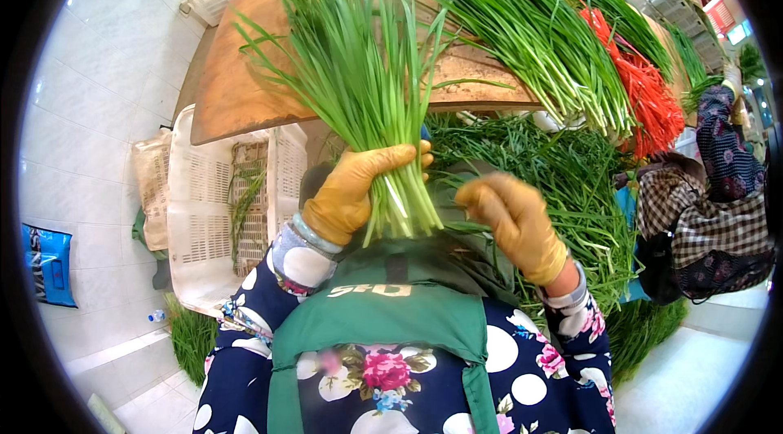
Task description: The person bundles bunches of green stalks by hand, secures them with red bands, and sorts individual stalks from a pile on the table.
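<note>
My left hand (352, 189), in a yellow rubber glove, grips a bunch of garlic chives (367, 85) near its pale stem ends. The leaves fan upward over the near edge of a wooden board (244, 76), and the cut ends point towards my green apron (379, 314). To the right of the stems is my right hand (517, 226), gloved the same way, its fingers bent and blurred by motion. Whether it pinches a leaf cannot be made out. Beneath it lies a heap of loose green leaves (569, 189).
More chives (520, 36) lie on the board's right half, beside red plastic tie strips (642, 85). A white plastic crate (208, 189) with a few leaves stands at left, near a tan sack (153, 183). Another person's patterned sleeve (722, 140) shows at far right.
</note>
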Action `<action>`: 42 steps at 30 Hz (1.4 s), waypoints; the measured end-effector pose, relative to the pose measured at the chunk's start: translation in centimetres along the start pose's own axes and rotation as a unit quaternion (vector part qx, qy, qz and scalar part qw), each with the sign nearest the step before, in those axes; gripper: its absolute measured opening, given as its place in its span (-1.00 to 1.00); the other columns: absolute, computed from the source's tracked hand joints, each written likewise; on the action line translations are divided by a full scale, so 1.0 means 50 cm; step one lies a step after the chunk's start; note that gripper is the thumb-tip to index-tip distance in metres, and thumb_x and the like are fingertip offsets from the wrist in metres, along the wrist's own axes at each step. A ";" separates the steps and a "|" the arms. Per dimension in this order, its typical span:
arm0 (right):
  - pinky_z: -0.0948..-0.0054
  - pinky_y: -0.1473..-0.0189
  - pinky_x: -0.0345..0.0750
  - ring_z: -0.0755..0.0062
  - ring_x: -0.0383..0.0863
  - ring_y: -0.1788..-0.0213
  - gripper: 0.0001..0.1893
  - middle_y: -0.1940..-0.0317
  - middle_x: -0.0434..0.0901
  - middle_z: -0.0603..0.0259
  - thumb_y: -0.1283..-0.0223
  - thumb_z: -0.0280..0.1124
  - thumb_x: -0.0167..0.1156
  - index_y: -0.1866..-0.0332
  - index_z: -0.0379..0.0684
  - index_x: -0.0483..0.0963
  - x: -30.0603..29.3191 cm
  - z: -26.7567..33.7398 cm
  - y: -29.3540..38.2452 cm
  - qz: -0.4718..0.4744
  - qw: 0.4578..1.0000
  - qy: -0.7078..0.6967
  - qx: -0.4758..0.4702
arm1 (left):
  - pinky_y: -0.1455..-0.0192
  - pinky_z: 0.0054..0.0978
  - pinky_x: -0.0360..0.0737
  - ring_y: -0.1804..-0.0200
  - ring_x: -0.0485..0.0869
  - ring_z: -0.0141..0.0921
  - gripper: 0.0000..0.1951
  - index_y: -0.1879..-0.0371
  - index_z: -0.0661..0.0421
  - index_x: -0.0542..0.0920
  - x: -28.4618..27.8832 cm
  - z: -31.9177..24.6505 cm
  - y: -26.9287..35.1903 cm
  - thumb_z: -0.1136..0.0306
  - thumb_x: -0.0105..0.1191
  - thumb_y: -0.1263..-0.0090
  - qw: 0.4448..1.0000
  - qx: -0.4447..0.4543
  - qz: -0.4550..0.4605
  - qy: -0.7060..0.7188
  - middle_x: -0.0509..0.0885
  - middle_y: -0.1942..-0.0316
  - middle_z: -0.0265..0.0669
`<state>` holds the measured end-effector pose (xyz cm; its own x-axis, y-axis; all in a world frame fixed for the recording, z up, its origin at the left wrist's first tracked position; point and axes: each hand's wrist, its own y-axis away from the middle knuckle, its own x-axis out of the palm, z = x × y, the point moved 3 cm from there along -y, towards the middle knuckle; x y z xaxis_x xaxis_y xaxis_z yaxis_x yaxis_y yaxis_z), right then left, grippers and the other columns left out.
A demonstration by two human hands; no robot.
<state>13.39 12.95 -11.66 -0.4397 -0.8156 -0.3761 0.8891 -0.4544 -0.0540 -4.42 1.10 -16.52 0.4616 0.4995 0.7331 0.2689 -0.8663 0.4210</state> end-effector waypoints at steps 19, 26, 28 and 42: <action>0.21 0.46 0.52 0.06 0.62 0.55 -0.74 0.57 0.61 0.05 -0.23 -0.23 0.25 0.14 -0.18 0.50 -0.183 -0.085 0.160 -0.018 0.733 0.621 0.277 | -0.03 -0.26 0.72 0.15 0.72 -0.38 -0.53 -0.27 0.22 0.42 -0.024 -0.007 0.045 0.48 0.13 -0.38 0.997 0.012 0.039 0.060 0.69 0.16 -0.27; 0.31 -0.32 0.38 0.02 0.52 -0.23 -0.16 -0.14 0.54 -0.14 -0.20 0.03 0.29 -0.42 -0.31 0.16 0.117 0.072 -0.106 0.213 0.971 -0.057 -0.096 | 0.18 -0.43 0.67 0.26 0.70 -0.38 -0.70 0.03 0.24 0.60 0.015 -0.054 0.150 0.45 0.26 -0.28 0.958 0.159 -0.013 -0.237 0.70 0.26 -0.24; 0.31 -0.27 0.42 0.21 0.53 -0.19 -0.18 -0.14 0.55 0.03 -0.13 0.07 0.34 -0.35 -0.30 0.28 0.176 0.039 -0.151 0.301 0.923 -0.239 -0.021 | 0.14 -0.46 0.64 0.22 0.68 -0.42 -0.68 0.01 0.21 0.59 0.020 -0.044 0.171 0.43 0.28 -0.28 0.932 0.185 -0.004 -0.313 0.69 0.22 -0.28; 0.54 0.43 0.59 0.53 0.60 0.53 -0.67 0.46 0.60 0.30 -0.15 -0.19 0.32 0.11 -0.22 0.56 0.104 0.363 -0.377 0.040 0.915 -0.338 -0.215 | -0.05 -0.47 0.55 0.06 0.59 -0.47 -0.49 -0.10 0.13 0.53 0.088 -0.238 0.129 0.34 0.40 -0.18 0.821 0.310 0.112 -0.467 0.66 0.16 -0.34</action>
<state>-7.98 10.77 4.18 -0.2189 -0.9415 0.2563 0.8254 -0.3187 -0.4659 -10.71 -2.34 -4.24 0.9266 0.3638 -0.0953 0.3343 -0.9129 -0.2341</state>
